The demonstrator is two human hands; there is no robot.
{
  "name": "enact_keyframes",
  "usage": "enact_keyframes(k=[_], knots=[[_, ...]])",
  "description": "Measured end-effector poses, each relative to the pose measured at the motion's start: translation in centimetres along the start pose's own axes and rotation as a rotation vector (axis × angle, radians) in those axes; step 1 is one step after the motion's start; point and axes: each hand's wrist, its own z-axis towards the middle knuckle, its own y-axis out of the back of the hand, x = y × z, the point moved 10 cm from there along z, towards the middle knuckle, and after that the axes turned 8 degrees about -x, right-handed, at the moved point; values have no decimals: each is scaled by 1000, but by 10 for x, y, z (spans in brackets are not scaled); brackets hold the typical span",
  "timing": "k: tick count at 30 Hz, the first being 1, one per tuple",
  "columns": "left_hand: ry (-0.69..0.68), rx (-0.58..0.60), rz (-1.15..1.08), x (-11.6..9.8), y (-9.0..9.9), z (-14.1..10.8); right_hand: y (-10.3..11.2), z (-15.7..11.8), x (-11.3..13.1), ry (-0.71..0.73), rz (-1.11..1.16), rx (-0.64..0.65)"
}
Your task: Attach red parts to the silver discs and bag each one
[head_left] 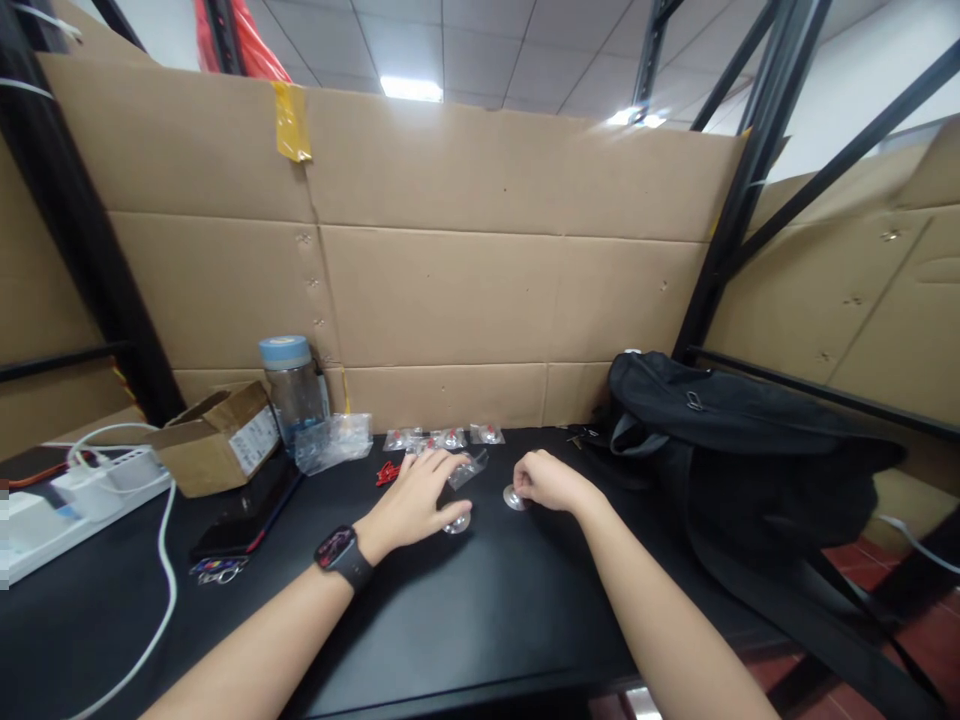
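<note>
Pinches a round silvery disc in the right hand mid-way across the flat black desk; spreads the left hand wide beside a second silvery disc. Apparently has two unwrapped, leaving small clear plastic packets near the back edge, seemingly sealed.

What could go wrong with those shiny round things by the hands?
The shiny round piece at the right hand might slip and skid over the smooth-looking table. The other round piece, close to the left hand, could get bumped away. The little red bits lie beside that left hand too, so a careless sweep might scatter them.
</note>
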Motion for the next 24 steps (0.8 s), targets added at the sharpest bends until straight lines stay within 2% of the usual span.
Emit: enact_keyframes(k=[5,10,19,24], knots=[[-167,114,85,-16,-9,-5,4,-4,-6,-85,-50,13],[-155,104,136,-14,-11,-4,11,-7,-14,-177,-117,-11],[-179,46,229,-30,-18,-1,17,-9,-19,-253,-204,-37],[-169,8,234,-23,-22,-3,21,-10,-19,-286,-244,-28]])
